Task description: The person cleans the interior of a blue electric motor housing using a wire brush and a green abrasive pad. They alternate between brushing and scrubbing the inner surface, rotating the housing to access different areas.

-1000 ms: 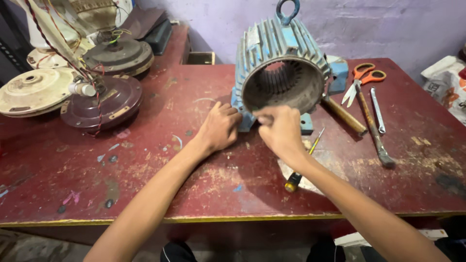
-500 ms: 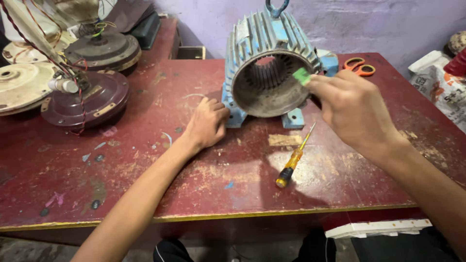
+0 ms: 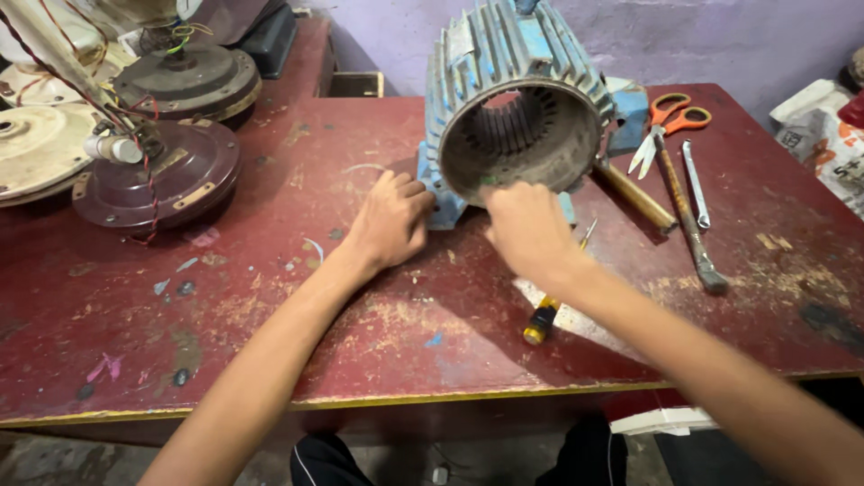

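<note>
our left hand braces, fingers curled, against the foot of the ribbed blue cast-metal motor housing lying mid-bench, bore facing us, while our nearer right hand reaches its lower rim, grip unclear.

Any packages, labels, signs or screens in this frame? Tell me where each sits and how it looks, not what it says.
White printed bag: far right edge, beside the table, crumpled, dark and red print.
Pale label plate: on top of the blue motor housing, small, rectangular, worn.
No signs or screens.
</note>
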